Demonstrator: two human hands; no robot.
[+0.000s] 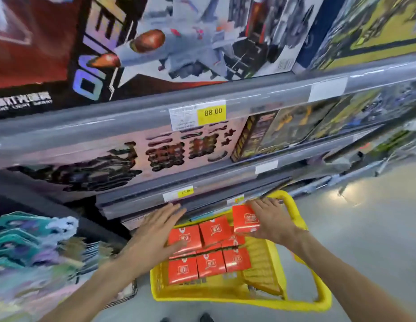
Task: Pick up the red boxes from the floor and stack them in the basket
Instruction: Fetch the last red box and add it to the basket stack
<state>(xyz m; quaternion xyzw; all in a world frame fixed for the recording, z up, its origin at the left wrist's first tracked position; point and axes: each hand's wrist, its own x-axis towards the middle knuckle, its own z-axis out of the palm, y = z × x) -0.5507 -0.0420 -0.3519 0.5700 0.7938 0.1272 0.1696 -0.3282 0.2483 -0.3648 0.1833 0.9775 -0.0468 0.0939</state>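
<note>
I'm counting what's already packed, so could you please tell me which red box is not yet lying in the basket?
The red box gripped by the right hand, raised at the basket's far right corner.

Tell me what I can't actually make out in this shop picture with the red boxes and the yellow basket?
All in the head view:
- Red boxes still on the floor: none visible; the arms and yellow basket hide the floor nearby.
- Layers of red boxes in the basket: lower ones are covered by the top ones.
- Right hand: its fingertips lie behind the box it holds.
- Left hand: whether it touches a box is blurred.
- Small shelf price tag: too blurred to read.
</note>
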